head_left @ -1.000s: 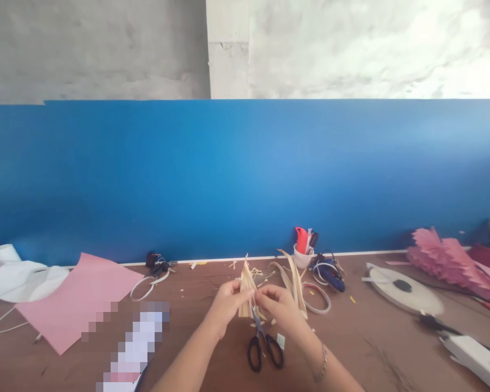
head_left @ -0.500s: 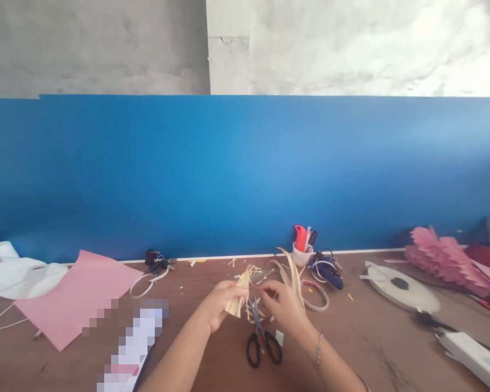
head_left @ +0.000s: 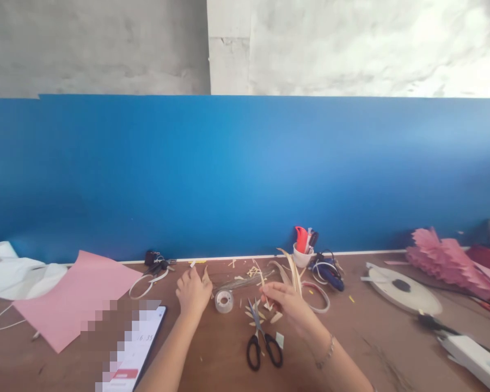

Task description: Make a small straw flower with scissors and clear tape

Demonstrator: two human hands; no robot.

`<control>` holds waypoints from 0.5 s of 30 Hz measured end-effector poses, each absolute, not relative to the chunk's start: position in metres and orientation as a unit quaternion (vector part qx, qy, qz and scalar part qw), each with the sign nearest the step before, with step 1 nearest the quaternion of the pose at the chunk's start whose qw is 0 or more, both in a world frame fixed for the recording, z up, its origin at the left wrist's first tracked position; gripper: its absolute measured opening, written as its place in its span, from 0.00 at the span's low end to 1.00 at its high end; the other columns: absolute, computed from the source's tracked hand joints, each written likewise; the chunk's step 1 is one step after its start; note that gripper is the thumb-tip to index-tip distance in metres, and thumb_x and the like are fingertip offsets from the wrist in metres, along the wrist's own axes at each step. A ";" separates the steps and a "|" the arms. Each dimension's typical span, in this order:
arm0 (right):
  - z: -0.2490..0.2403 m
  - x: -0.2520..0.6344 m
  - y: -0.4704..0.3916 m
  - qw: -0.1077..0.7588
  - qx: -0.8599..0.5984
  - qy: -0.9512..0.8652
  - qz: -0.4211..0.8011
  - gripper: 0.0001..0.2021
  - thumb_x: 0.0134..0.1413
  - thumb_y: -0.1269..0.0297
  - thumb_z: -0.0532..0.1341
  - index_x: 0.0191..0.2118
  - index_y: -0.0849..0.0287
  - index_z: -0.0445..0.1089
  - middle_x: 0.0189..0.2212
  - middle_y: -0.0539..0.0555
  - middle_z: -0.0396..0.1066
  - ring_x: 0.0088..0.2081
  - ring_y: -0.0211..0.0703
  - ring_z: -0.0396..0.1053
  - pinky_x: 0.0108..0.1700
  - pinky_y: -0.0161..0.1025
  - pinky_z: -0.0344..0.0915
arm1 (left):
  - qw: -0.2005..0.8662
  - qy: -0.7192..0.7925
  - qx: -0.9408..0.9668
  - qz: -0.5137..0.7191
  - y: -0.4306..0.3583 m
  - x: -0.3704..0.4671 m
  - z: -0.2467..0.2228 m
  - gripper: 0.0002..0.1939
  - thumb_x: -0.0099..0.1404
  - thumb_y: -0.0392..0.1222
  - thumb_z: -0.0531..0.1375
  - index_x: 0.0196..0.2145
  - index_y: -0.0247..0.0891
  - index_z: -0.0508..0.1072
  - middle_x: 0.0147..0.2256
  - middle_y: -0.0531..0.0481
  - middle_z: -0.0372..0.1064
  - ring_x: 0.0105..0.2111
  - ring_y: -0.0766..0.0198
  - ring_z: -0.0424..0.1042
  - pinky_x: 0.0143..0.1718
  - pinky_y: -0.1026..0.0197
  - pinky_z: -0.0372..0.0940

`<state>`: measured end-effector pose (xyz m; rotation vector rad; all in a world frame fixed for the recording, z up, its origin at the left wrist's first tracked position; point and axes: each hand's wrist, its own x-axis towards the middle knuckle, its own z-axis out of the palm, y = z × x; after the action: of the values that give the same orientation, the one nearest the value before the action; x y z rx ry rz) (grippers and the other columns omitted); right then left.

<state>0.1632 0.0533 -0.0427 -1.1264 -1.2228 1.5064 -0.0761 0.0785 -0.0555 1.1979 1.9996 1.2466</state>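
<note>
My left hand (head_left: 193,293) is low over the table, fingers loosely apart, beside a tan leaf-like piece (head_left: 206,274) that it partly hides. Between the thumb and fingers of my right hand (head_left: 285,299) is a thin pale strip (head_left: 262,278), pointing up. Black-handled scissors (head_left: 258,333) lie with parted blades just left of that hand, among pale cut scraps (head_left: 253,312). A roll of clear tape (head_left: 224,301) lies between my hands, in front of a bundle of thin stems (head_left: 242,282). Long straw-coloured strips (head_left: 294,272) curve up behind my right hand.
A white cup (head_left: 302,256) with pens and a red-handled tool stands near the blue partition (head_left: 245,174). Pink paper (head_left: 79,299), a phone (head_left: 136,348) and keys (head_left: 158,264) are on the left. A pale oval disc (head_left: 404,286), white power strip (head_left: 469,354) and pleated pink paper (head_left: 445,261) are right.
My left hand has moved left, away from my right hand, with the pale pleated piece it held. The tape roll now shows. My right hand now holds a pale strip upright.
</note>
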 end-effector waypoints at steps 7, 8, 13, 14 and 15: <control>-0.036 0.146 0.044 0.429 -0.467 -0.528 0.565 0.12 0.40 0.57 0.65 0.20 0.62 0.69 0.17 0.49 0.68 0.19 0.32 0.57 0.24 0.32 0.53 | 0.468 0.506 0.544 0.479 0.052 -0.017 -0.032 0.14 0.53 0.50 0.61 0.33 0.38 0.77 0.34 0.46 0.74 0.37 0.55 0.69 0.40 0.57 0.60; -0.036 0.144 0.043 0.429 -0.467 -0.530 0.563 0.13 0.40 0.56 0.65 0.20 0.62 0.69 0.16 0.48 0.67 0.19 0.32 0.57 0.23 0.32 0.52 | 0.496 0.492 0.526 0.486 0.048 -0.011 -0.031 0.13 0.51 0.49 0.62 0.30 0.37 0.77 0.32 0.46 0.74 0.35 0.57 0.69 0.38 0.59 0.60; -0.035 0.140 0.041 0.426 -0.472 -0.526 0.565 0.12 0.38 0.58 0.65 0.19 0.61 0.67 0.15 0.47 0.65 0.18 0.32 0.56 0.21 0.32 0.50 | 0.515 0.490 0.466 0.528 0.042 -0.001 -0.029 0.11 0.49 0.48 0.64 0.22 0.36 0.74 0.21 0.52 0.69 0.25 0.65 0.65 0.30 0.64 0.57; -0.035 0.140 0.041 0.426 -0.475 -0.524 0.564 0.11 0.38 0.58 0.65 0.19 0.61 0.67 0.15 0.47 0.65 0.18 0.32 0.56 0.21 0.32 0.50 | 0.518 0.491 0.457 0.532 0.043 -0.002 -0.030 0.11 0.49 0.48 0.64 0.22 0.36 0.74 0.21 0.52 0.69 0.25 0.65 0.64 0.30 0.64 0.57; -0.035 0.140 0.041 0.428 -0.477 -0.523 0.562 0.11 0.38 0.58 0.64 0.19 0.61 0.68 0.14 0.46 0.65 0.18 0.32 0.56 0.21 0.32 0.50 | 0.521 0.488 0.451 0.536 0.043 -0.003 -0.030 0.11 0.49 0.48 0.64 0.22 0.36 0.74 0.21 0.52 0.69 0.25 0.65 0.64 0.30 0.64 0.57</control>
<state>0.1397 0.0412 -0.0350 -1.1908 -1.3068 1.4026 -0.0026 0.0435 -0.0304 1.0808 1.1697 1.2846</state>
